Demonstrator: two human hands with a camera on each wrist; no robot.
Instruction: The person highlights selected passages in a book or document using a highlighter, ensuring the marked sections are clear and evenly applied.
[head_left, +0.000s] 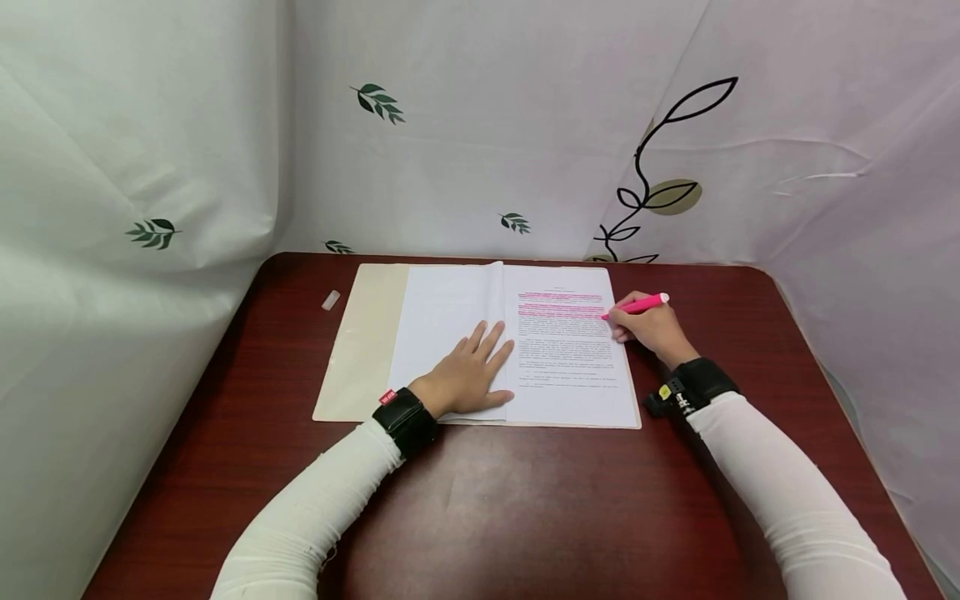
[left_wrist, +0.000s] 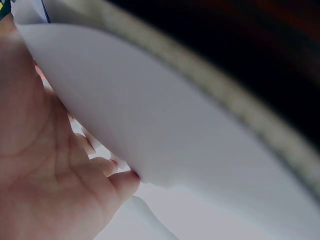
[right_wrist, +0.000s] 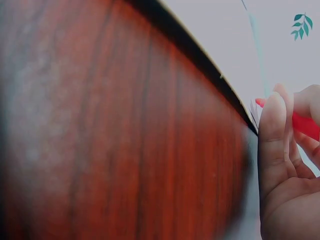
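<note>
In the head view an open folder [head_left: 358,350] of stapled-looking sheets lies on the table. Its right-hand printed page [head_left: 570,400] carries pink-marked lines in the upper part. My left hand [head_left: 468,375] rests spread on the pages near the fold, fingers straight. The left wrist view shows that palm [left_wrist: 55,165] beside a curved sheet of paper [left_wrist: 130,100]. My right hand [head_left: 651,325] pinches a pink highlighter [head_left: 643,304], its tip at the right end of a marked line. From the right wrist, the highlighter [right_wrist: 306,126] appears between the fingers, partly hidden.
A small whitish translucent piece [head_left: 331,300] lies on the dark red-brown table [head_left: 540,517], left of the folder. White cloth with leaf prints [head_left: 465,125] hangs behind the table and along both sides.
</note>
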